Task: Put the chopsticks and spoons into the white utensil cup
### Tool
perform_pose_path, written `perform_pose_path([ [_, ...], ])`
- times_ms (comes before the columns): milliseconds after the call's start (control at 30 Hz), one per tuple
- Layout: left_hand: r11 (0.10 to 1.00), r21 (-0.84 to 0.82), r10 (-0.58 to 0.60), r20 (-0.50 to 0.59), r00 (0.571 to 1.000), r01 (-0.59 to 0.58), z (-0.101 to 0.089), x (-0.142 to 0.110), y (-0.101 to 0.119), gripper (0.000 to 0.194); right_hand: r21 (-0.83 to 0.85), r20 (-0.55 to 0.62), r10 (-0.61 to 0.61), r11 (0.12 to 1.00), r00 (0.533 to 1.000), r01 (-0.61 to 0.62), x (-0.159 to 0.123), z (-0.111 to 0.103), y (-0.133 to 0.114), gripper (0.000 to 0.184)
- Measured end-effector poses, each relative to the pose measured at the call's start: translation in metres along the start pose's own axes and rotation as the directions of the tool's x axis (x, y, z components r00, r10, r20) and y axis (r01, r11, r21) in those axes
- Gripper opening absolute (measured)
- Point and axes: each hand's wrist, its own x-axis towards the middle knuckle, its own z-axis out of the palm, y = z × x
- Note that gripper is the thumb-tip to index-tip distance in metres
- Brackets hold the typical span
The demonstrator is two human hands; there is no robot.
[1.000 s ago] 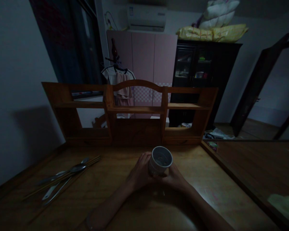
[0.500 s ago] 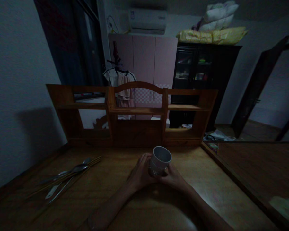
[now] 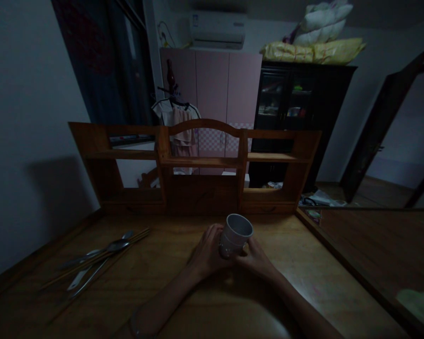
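A grey utensil holder (image 3: 232, 241), shaped like a round cup, is held between both hands over the wooden desk, its open mouth facing up and tilted slightly to the right. My left hand (image 3: 209, 252) wraps its left side. On the right and low front, my right hand (image 3: 256, 260) grips it with bent fingers. Several spoons (image 3: 118, 245) and chopsticks (image 3: 139, 235) lie in a loose pile to the left, with a white handle (image 3: 78, 279) among them. The holder's inside shows only in part, and its base is hidden by the hands.
A wooden shelf unit (image 3: 200, 162) runs along the back of the desk (image 3: 155, 278). The left wall (image 3: 31, 113) rises beside the pile. At the right, a raised wooden edge (image 3: 339, 256) borders a lower brown surface (image 3: 381, 245), where a pale cloth (image 3: 419, 306) lies.
The cup-shaped holder leans a little further to the right in both hands. The pile of spoons and chopsticks has stayed put.
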Motion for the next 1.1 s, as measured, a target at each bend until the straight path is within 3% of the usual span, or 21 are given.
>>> perform_pose_path([
  [167,1.0,0.009,0.011,-0.013,1.0,-0.011,0.001,0.0,-0.0015,0.077,0.018,-0.006,-0.016,1.0,1.0,0.016,0.001,0.0003,0.0008,0.06],
  [500,1.0,0.025,0.006,-0.027,1.0,-0.005,0.0011,-0.0003,0.0004,0.076,-0.025,-0.021,-0.026,0.999,0.999,0.026,0.0005,-0.0011,-0.0001,0.063],
  [800,0.999,0.051,0.014,-0.017,1.0,-0.013,-0.0006,0.0004,0.0017,0.074,-0.06,-0.038,-0.037,0.998,0.999,0.035,0.0023,-0.0033,0.0023,0.053],
  [1100,0.999,0.042,0.003,-0.031,1.0,-0.002,0.0009,-0.0012,-0.0012,0.076,-0.001,-0.004,-0.038,0.999,0.999,0.038,0.0004,-0.0003,0.0008,0.068],
])
